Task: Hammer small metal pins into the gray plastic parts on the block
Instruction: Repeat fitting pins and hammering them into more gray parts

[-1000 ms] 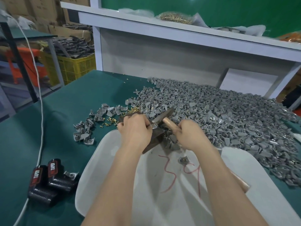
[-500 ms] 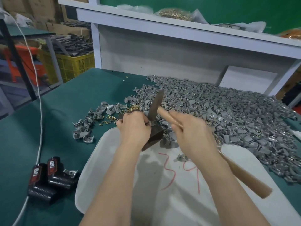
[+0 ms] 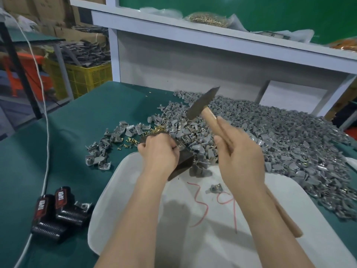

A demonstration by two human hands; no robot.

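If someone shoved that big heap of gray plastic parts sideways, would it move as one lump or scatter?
Probably scatter: the heap of gray parts is loose, separate pieces, with strays spread over the green table. Each piece looks small and likely light, so they would probably slide easily.

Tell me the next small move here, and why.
Probably swing the hammer down onto the block. The right hand grips its handle with the head in the air, above and right of the block, and the left hand grips the block's top, fingers curled; the part under them is hidden.
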